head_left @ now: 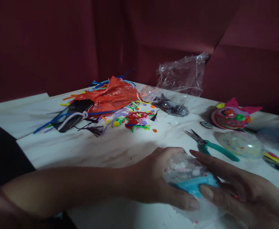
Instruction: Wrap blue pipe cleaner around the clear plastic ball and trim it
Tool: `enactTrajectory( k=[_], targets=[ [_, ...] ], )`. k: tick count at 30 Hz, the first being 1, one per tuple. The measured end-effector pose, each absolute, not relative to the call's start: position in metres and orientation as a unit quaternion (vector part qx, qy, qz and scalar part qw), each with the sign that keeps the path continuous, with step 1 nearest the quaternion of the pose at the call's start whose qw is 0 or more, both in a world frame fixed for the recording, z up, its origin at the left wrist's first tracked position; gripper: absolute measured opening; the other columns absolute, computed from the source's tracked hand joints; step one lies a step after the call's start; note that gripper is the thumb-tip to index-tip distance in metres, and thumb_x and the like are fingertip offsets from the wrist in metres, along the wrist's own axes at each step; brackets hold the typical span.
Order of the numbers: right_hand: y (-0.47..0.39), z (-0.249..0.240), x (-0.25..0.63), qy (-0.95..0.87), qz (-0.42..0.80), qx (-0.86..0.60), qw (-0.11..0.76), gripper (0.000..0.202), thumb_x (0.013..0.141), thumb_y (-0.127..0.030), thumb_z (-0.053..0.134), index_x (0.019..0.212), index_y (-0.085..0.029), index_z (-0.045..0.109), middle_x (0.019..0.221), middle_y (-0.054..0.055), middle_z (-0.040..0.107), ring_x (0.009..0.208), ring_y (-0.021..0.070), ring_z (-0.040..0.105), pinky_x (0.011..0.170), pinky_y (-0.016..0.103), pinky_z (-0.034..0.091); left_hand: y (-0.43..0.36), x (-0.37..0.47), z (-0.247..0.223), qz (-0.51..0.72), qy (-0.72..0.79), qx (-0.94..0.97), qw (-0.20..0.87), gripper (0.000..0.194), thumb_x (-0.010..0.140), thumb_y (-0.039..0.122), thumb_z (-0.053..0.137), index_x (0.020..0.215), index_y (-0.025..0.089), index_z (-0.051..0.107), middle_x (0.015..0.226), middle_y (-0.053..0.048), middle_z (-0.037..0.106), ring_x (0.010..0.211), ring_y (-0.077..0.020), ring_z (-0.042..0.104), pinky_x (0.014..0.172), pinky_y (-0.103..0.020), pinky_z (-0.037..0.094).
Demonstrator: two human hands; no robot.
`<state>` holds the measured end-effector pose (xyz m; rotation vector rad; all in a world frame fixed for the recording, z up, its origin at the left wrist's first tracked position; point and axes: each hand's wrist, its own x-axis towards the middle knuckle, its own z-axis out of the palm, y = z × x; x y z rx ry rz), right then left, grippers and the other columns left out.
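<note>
My left hand (153,178) and my right hand (244,190) cup a clear plastic ball (187,170) between them at the near edge of the white table (120,146). The ball holds white and pink bits and a light-blue piece (196,186) at its lower side. My left thumb lies under the blue piece, and my right fingers press on the ball from the right. Just beyond my right hand lie green-handled pliers (211,147).
A pile of coloured pipe cleaners (132,119), an orange plastic bag (110,95) and a black phone (71,114) lie at the back left. Clear bags (182,74), a dark bundle (170,106), a pink decorated craft (230,116) and another clear ball (240,144) sit to the right.
</note>
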<state>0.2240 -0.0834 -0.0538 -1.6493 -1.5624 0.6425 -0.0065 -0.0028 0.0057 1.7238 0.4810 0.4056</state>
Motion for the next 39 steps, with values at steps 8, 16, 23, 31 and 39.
enactTrajectory(
  k=[8, 16, 23, 31, 39],
  targets=[
    [-0.081, -0.065, 0.226, -0.596, 0.237, -0.657, 0.397, 0.062, 0.073, -0.053, 0.077, 0.112, -0.009, 0.056, 0.080, 0.008, 0.048, 0.074, 0.0320, 0.047, 0.061, 0.024, 0.051, -0.005, 0.003, -0.016, 0.224, 0.184, 0.681, 0.672, 0.061, 0.060, 0.020, 0.063, 0.115, 0.022, 0.037, 0.101, -0.004, 0.052, 0.084, -0.0153, 0.051, 0.070, -0.026, 0.041],
    [-0.085, -0.068, 0.222, -0.583, 0.240, -0.656, 0.416, 0.061, 0.074, -0.052, 0.077, 0.112, -0.009, 0.056, 0.079, 0.008, 0.048, 0.073, 0.0315, 0.047, 0.062, 0.024, 0.050, -0.005, 0.004, -0.011, 0.211, 0.176, 0.683, 0.677, 0.057, 0.063, 0.013, 0.058, 0.115, 0.019, 0.035, 0.094, -0.004, 0.050, 0.076, -0.0111, 0.047, 0.065, -0.023, 0.037],
    [-0.086, -0.065, 0.219, -0.578, 0.239, -0.655, 0.424, 0.060, 0.075, -0.051, 0.077, 0.112, -0.009, 0.056, 0.079, 0.008, 0.047, 0.072, 0.0312, 0.048, 0.062, 0.025, 0.050, -0.005, 0.011, -0.028, 0.274, 0.205, 0.689, 0.639, 0.056, 0.057, 0.012, 0.062, 0.107, 0.020, 0.037, 0.091, -0.002, 0.052, 0.075, -0.0120, 0.049, 0.063, -0.023, 0.038],
    [-0.078, -0.062, 0.214, -0.589, 0.249, -0.637, 0.431, 0.059, 0.076, -0.050, 0.078, 0.112, -0.009, 0.056, 0.078, 0.007, 0.047, 0.071, 0.0307, 0.048, 0.062, 0.025, 0.050, -0.008, 0.007, -0.027, 0.250, 0.216, 0.663, 0.671, 0.054, 0.061, 0.023, 0.064, 0.109, 0.021, 0.040, 0.087, -0.001, 0.052, 0.071, -0.0094, 0.047, 0.058, -0.020, 0.036],
    [-0.073, -0.057, 0.213, -0.597, 0.256, -0.628, 0.429, 0.059, 0.076, -0.048, 0.079, 0.113, -0.009, 0.055, 0.079, 0.007, 0.047, 0.072, 0.0306, 0.047, 0.062, 0.025, 0.050, -0.005, 0.006, -0.020, 0.246, 0.181, 0.623, 0.720, 0.043, 0.070, 0.032, 0.056, 0.108, 0.018, 0.043, 0.098, -0.005, 0.052, 0.088, -0.0158, 0.049, 0.073, -0.029, 0.037]
  ],
)
